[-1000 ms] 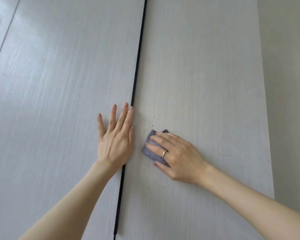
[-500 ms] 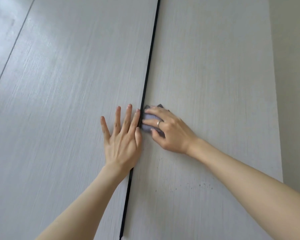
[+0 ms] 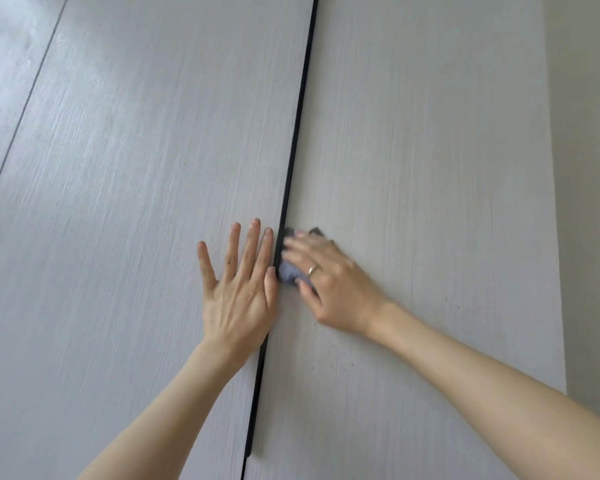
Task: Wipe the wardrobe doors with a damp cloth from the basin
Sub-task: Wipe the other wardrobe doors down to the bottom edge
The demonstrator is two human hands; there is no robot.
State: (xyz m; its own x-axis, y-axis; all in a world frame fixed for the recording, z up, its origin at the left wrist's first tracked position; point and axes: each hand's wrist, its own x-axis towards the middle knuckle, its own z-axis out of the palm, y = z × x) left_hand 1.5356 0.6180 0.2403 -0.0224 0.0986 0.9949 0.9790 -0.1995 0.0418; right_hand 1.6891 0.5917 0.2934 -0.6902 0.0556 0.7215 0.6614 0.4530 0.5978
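Observation:
Two pale grey wood-grain wardrobe doors fill the view, the left door (image 3: 136, 168) and the right door (image 3: 430, 150), split by a black gap (image 3: 297, 133). My left hand (image 3: 239, 289) lies flat on the left door, fingers straight and spread, right beside the gap. My right hand (image 3: 333, 285) presses a small grey-blue cloth (image 3: 288, 270) against the right door at its left edge, touching the gap. Its fingers are blurred and lie over the cloth, hiding most of it. A ring shows on one finger.
Small dark specks (image 3: 329, 367) dot the right door below my right hand. A cream wall (image 3: 589, 202) runs along the right door's right edge. Another panel seam (image 3: 25, 109) crosses the far left.
My right hand slid the cloth up and left from mid-door to the gap edge, then stayed beside the gap. My left hand kept its flat place on the left door.

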